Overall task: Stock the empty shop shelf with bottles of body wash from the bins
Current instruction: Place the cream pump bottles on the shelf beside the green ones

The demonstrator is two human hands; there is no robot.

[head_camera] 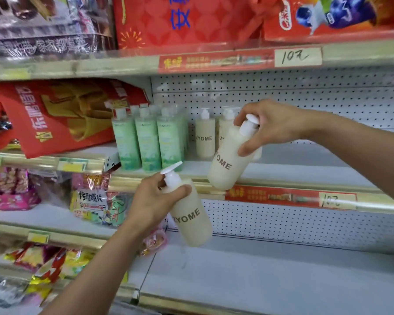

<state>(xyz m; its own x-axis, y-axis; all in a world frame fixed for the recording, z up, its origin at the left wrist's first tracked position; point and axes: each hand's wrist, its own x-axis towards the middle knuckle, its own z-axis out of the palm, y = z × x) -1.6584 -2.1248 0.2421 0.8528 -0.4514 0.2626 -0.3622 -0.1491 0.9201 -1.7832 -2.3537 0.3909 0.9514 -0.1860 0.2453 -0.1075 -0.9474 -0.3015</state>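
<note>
Pegboard-backed white metal shelf holds green pump bottles; right of them, the right hand and left hand each curl fingers round the neck of a cream plastic ZYOME pump bottle. Full, they likely hang heavy and smooth, so the body gives a surer hold than the pump.

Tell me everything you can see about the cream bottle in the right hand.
The cream bottle is a pale, translucent-looking plastic cylinder with a white pump top and grey lettering reading YOME, the first letter hidden by the thumb. It looks full of cream liquid. The right hand holds it near the pump and shoulder, tilted, base toward the lower left, over the front edge of the shelf. Two matching bottles stand just behind it. Whether its base touches the shelf edge is unclear.
</note>
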